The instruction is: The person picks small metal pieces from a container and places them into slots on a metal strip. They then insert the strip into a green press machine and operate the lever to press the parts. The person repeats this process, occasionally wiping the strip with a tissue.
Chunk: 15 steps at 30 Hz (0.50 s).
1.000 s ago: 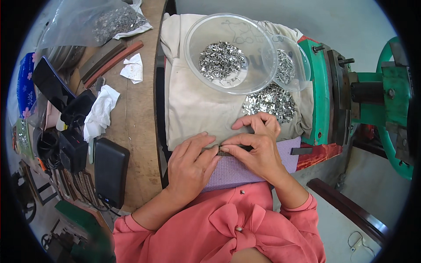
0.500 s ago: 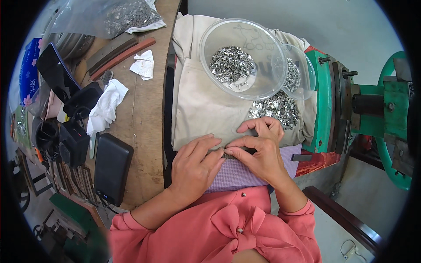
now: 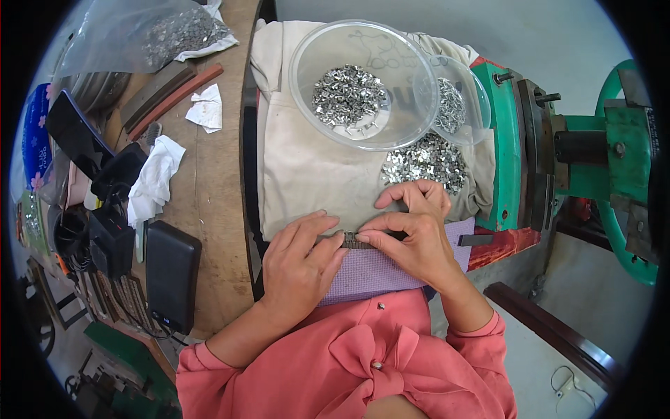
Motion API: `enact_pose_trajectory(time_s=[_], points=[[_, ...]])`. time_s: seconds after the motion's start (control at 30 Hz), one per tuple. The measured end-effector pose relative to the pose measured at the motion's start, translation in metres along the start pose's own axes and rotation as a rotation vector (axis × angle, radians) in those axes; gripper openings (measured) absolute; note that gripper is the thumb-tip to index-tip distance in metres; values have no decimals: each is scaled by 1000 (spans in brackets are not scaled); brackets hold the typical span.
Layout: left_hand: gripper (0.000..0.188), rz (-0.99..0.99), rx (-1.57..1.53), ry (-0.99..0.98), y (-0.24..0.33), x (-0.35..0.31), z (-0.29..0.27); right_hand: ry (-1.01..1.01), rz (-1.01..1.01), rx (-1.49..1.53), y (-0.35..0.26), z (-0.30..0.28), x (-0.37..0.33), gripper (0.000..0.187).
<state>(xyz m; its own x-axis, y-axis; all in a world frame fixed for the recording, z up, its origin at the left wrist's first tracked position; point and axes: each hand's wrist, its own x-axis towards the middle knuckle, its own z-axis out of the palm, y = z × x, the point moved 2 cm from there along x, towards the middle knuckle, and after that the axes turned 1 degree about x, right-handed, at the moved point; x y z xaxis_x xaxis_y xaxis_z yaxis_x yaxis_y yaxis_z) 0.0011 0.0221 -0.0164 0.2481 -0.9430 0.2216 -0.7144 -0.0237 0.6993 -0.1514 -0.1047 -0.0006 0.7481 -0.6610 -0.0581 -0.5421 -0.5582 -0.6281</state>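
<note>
Between my two hands is a short ribbed metal strip (image 3: 356, 241), seemingly a row of small links, at the near edge of the cloth. My left hand (image 3: 296, 264) has its fingertips closed on the strip's left end. The thumb and index finger of my right hand (image 3: 419, 234) pinch the strip near its right part; the other right fingers curl above the cloth. Just beyond the right hand lies a loose heap of small shiny metal pieces (image 3: 426, 166). Whether a tiny single piece sits under the right fingertips is hidden.
A clear plastic tub (image 3: 300, 87) holds similar metal pieces, with a smaller clear tub (image 3: 481, 105) of thin bits beside it. Beige cloth (image 3: 300, 181) and a purple textured mat (image 3: 377, 272) lie underneath. A green machine (image 3: 504, 160) stands right; a black power bank (image 3: 172, 276) lies on the left table.
The view has shifted slightly, moving the scene leftward. My hands have drawn a little apart, so more of the metal strip shows between them.
</note>
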Motion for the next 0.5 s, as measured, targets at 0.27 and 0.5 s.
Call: enact_pose_trajectory(time_s=[0.27, 0.5], points=[[28, 7, 3, -7, -1, 0, 1, 36, -2, 20, 1, 2, 1, 16], [28, 13, 8, -8, 0, 1, 1, 58, -8, 11, 2, 0, -1, 17]])
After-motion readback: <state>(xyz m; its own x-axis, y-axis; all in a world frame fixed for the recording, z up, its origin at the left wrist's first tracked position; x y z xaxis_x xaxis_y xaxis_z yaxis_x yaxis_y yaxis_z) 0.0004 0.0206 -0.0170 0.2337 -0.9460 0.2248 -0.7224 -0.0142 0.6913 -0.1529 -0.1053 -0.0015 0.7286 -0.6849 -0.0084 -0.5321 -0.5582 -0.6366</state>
